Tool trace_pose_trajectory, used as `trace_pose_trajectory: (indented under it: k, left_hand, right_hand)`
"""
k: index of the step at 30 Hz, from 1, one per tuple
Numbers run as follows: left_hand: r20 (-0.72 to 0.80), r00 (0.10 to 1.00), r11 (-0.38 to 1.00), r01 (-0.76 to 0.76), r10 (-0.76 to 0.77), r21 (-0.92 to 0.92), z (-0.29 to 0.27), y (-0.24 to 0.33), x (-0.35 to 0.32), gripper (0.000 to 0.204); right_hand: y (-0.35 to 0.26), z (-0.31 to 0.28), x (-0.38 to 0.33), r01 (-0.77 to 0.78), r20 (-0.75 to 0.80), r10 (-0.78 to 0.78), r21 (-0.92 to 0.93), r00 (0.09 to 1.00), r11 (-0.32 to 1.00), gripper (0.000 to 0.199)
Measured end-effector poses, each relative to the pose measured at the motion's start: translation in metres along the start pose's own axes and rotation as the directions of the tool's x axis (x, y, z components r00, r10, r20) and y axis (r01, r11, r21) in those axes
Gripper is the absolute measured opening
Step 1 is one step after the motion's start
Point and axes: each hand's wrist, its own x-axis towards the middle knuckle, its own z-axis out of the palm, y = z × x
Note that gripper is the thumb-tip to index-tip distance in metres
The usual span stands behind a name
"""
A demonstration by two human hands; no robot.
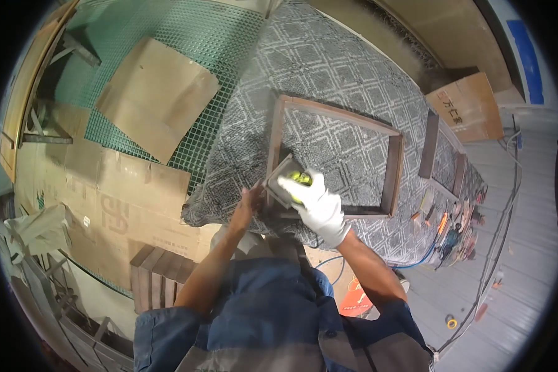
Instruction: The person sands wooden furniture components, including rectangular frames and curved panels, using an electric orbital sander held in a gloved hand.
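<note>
My right hand [319, 208], in a white glove, is closed on a hand-held sander with a yellow-green body [301, 179] and a flat, square grey pad [283, 175]. The pad rests by the left near corner of a brown wooden frame [338, 110], slightly tilted. At that same corner my bare left hand [250, 201] grips the outer side of the frame; some of its fingers are hard to make out. The frame lies flat on a grey patterned carpet [335, 65] that covers the work surface.
A second, smaller brown frame [429, 146] lies to the right. Several tools [452, 239] are bunched at the right near edge, beside a blue hose [420, 261]. Stacked wooden pieces [158, 279] stand lower left. Cardboard sheets [158, 93] and a cardboard box [468, 106] lie around.
</note>
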Motion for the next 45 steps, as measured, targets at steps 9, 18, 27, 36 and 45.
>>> trace_pose_trajectory:
  k: [9, 18, 27, 36, 45]
  left_hand:
    - [-0.269, 0.876, 0.550, 0.006, 0.400, 0.835, 0.076, 0.044, 0.028, 0.062]
    - [-0.283, 0.760, 0.443, -0.008, 0.586, 0.896, 0.085, 0.029, 0.042, 0.056]
    - [-0.245, 0.728, 0.393, -0.037, 0.641, 0.919, 0.091, 0.033, 0.041, 0.046]
    - [-0.293, 0.740, 0.314, 0.117, 0.606, 0.942, 0.089, 0.027, 0.045, 0.044]
    - [-0.365, 0.721, 0.309, 0.216, 0.590, 0.926, 0.090, 0.028, 0.041, 0.044]
  right_hand:
    - [0.061, -0.009, 0.143, -0.094, -0.105, 0.084, -0.088, 0.991, 0.992, 0.063]
    - [0.090, -0.029, 0.185, -0.444, -0.159, 0.436, -0.011, 0.886, 0.896, 0.073]
    - [0.206, -0.071, 0.112, -0.599, -0.274, 0.607, 0.122, 0.746, 0.791, 0.076]
    - [0.326, -0.120, 0.046, -0.646, -0.339, 0.646, 0.131, 0.684, 0.752, 0.077]
    - [0.402, -0.147, -0.019, -0.700, -0.415, 0.670, 0.105, 0.615, 0.707, 0.079]
